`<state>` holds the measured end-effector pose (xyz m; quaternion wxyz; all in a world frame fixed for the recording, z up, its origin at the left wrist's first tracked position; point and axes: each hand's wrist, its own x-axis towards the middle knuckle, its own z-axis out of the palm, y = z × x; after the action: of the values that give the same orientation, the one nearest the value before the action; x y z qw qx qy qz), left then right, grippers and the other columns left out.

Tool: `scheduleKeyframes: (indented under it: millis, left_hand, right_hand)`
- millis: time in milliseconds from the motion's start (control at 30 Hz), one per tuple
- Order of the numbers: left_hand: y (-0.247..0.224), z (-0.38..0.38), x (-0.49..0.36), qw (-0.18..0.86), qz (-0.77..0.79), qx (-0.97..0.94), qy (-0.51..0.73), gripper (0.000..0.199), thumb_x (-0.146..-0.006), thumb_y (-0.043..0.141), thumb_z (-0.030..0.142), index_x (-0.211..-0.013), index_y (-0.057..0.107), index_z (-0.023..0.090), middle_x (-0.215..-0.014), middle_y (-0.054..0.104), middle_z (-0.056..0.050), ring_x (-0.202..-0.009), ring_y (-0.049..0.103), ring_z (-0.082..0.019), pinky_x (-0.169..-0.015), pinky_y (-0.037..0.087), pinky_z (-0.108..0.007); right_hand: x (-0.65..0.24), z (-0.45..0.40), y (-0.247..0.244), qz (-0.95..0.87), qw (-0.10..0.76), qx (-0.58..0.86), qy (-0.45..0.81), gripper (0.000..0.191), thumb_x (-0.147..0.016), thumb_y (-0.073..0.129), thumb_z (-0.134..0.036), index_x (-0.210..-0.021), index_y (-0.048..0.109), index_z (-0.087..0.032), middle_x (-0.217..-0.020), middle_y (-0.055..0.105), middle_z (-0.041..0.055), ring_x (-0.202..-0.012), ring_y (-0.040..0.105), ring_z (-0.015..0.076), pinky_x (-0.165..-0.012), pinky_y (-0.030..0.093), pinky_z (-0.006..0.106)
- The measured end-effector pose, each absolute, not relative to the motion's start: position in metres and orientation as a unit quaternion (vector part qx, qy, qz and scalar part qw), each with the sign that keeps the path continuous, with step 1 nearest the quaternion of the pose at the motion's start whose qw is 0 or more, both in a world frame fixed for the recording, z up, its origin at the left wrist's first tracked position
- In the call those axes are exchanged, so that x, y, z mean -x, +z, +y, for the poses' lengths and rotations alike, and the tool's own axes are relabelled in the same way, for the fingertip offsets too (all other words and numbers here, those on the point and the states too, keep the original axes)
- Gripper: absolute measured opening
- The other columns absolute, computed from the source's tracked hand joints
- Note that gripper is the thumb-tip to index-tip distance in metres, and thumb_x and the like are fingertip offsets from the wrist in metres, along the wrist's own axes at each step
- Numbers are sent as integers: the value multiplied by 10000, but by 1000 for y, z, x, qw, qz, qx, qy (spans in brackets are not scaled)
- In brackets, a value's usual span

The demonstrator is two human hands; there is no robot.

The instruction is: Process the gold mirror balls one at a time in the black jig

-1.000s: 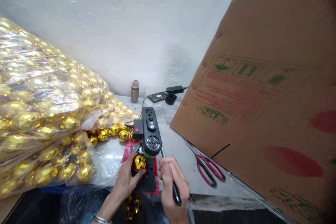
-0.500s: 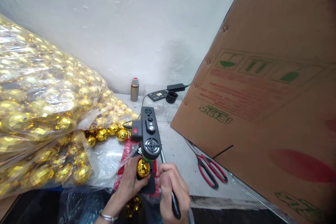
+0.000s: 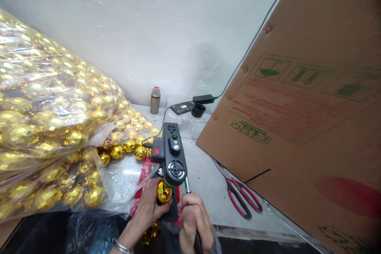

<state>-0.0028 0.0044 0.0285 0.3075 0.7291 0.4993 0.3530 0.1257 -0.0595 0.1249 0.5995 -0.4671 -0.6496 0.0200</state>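
Observation:
A shiny gold faceted ball (image 3: 164,192) sits under the front end of a black bench machine (image 3: 175,154). My left hand (image 3: 149,202) grips the ball from its left and near sides, fingers and thumb around it. To the right, my right hand (image 3: 195,220) is wrapped round the black grip of the machine's metal lever (image 3: 187,185). Below the machine lie its dark base plate (image 3: 170,212) and red plastic (image 3: 142,174). More gold balls (image 3: 151,233) hang below the table edge, partly hidden by my left arm.
Clear bags of gold balls (image 3: 50,127) fill the left. A large cardboard box (image 3: 285,127) leans at the right, beside red-and-black scissors (image 3: 242,197). Behind the machine stand a metal flask (image 3: 155,101), a black cup (image 3: 198,110) and a power adapter (image 3: 204,99) with a cable.
My right hand has moved slightly down with the lever grip. The view has shifted a little; my left hand still holds the ball under the machine.

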Motion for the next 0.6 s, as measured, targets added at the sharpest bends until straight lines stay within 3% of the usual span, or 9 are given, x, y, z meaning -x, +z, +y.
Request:
scheduleKeyframes:
  millis: [300, 600]
  left_hand:
    - [33, 3, 3, 313, 499, -731, 344, 432, -726, 764, 312, -1123, 631, 203, -1028, 677, -89, -965, 620, -305, -878, 487, -463]
    - [30, 4, 1, 306, 502, -724, 359, 411, -709, 759, 296, -1094, 644, 206, -1025, 686, -94, -981, 626, -322, -883, 496, -483]
  right_hand:
    - [-128, -54, 124, -661, 608, 439, 1, 259, -1002, 359, -128, -797, 485, -223, -739, 523, -4, -628, 533, 121, -534, 408, 249]
    - [-128, -55, 120, -657, 604, 451, -25, 275, -1006, 343, -137, -796, 495, -228, -722, 533, -10, -631, 533, 130, -581, 423, 275]
